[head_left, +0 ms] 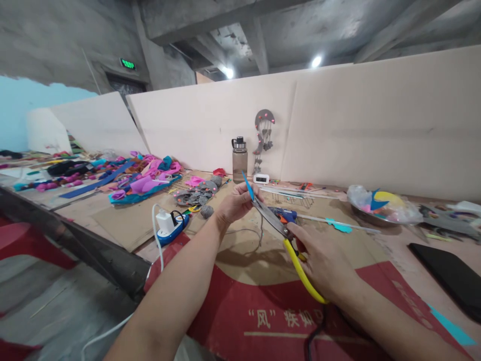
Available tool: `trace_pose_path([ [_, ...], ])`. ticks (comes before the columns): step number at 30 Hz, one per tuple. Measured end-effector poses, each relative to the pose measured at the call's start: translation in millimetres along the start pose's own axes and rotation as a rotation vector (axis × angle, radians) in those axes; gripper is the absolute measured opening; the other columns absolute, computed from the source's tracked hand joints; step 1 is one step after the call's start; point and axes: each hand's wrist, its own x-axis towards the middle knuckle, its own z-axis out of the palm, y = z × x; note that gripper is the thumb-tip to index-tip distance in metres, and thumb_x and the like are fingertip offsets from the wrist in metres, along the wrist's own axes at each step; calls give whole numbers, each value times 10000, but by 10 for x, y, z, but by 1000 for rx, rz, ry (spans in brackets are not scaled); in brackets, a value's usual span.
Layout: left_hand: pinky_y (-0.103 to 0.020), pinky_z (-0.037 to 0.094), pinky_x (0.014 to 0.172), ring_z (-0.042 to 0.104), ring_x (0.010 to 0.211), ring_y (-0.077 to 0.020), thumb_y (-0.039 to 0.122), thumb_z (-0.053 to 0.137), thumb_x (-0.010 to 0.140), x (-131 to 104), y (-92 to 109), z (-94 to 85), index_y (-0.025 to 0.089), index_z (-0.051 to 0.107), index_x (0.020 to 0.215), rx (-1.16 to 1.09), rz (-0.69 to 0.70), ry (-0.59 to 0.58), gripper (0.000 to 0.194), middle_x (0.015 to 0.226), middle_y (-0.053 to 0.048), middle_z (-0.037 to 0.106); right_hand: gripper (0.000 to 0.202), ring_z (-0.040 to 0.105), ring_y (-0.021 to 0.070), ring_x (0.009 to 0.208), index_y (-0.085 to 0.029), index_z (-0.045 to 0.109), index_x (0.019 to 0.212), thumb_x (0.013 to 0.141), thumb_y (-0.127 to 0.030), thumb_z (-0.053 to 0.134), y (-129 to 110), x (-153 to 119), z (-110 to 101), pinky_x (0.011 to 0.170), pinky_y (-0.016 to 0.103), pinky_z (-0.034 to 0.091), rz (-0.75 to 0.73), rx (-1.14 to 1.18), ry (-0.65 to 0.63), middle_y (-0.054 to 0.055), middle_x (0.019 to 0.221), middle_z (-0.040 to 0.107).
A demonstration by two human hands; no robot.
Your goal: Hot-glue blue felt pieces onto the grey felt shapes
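My left hand point(238, 201) pinches a small blue piece point(247, 185), thin and pointed, that looks like felt. In my right hand point(310, 250) is a pair of scissors point(271, 216) with yellow handles, my fingers wrapped round them. The blades point up and left, and their tips meet the lower end of the blue piece. A strand of grey yarn point(260, 228) hangs below the blades. Behind the scissors, a blue glue gun point(283, 214) lies on the cardboard point(240, 265), partly hidden by the blades.
A bottle point(239, 163) stands by the board wall point(195, 125), where a grey moon-shaped hanging point(265, 120) is fixed. Left are a power strip point(173, 230) and a coloured felt pile point(150, 175). Right are a bowl point(383, 218) of scraps and a black phone point(447, 273).
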Motion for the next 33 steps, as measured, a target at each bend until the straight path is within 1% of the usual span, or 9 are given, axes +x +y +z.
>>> trace_pose_path([
  [8, -284, 527, 678, 649, 649, -153, 391, 926, 565, 5, -28, 22, 154, 542, 670, -43, -9, 31, 463, 669, -5, 622, 372, 520, 183, 608, -133, 641, 1152, 820, -125, 473, -3, 5, 18, 581, 276, 368, -58, -92, 79, 49, 708, 595],
  [13, -274, 525, 682, 638, 650, -144, 383, 903, 614, 4, -74, 6, 153, 548, 670, -84, -6, 4, 427, 670, -8, 624, 374, 531, 185, 615, -151, 638, 1172, 832, -139, 482, 7, 3, 27, 580, 278, 366, -64, -127, 94, 42, 709, 599],
  [17, -241, 506, 629, 631, 623, -132, 403, 922, 571, 2, -66, 24, 149, 568, 685, -73, -7, 23, 450, 646, 4, 605, 363, 561, 199, 652, -165, 643, 1171, 844, -160, 484, 25, -16, 36, 589, 286, 388, -35, -64, 82, 48, 718, 609],
  [21, -259, 523, 640, 649, 642, -146, 439, 901, 598, 2, 5, 94, 145, 654, 758, 30, 48, 16, 415, 695, -18, 652, 336, 600, 200, 704, -195, 627, 1194, 875, -273, 557, 42, -38, 54, 639, 300, 461, 133, 242, 88, 48, 789, 648],
  [24, -300, 546, 739, 679, 723, -167, 421, 844, 696, 1, 53, 194, 144, 713, 797, 224, 114, 11, 322, 767, -55, 701, 335, 586, 165, 680, -256, 602, 1186, 870, -364, 636, 29, -12, 68, 608, 289, 481, 353, 587, 214, 29, 876, 649],
  [27, -327, 535, 884, 698, 866, -188, 342, 780, 782, -19, 57, 321, 167, 765, 819, 508, 216, 3, 179, 856, -86, 743, 389, 478, 98, 494, -299, 548, 1160, 826, -409, 713, 7, 64, 76, 431, 237, 393, 534, 1030, 342, -35, 785, 583],
  [29, -342, 501, 990, 693, 982, -193, 267, 756, 802, -53, 41, 403, 213, 785, 858, 654, 332, 14, 83, 949, -80, 760, 449, 430, 79, 401, -303, 509, 1124, 775, -414, 769, 8, 119, 78, 358, 216, 337, 627, 1240, 378, -78, 690, 543],
  [31, -363, 475, 1048, 681, 1066, -201, 201, 749, 796, -103, 21, 476, 246, 792, 899, 721, 409, -5, 120, 1037, -77, 761, 487, 446, 86, 374, -282, 502, 1082, 727, -410, 810, 26, 161, 79, 338, 208, 333, 713, 1332, 379, -95, 620, 534],
  [33, -388, 449, 1092, 655, 1160, -211, 152, 727, 803, -156, 4, 538, 261, 792, 949, 745, 423, -68, 193, 1140, -82, 744, 465, 490, 94, 417, -255, 523, 1042, 715, -404, 817, 52, 182, 77, 353, 203, 358, 759, 1414, 358, -75, 622, 564],
])
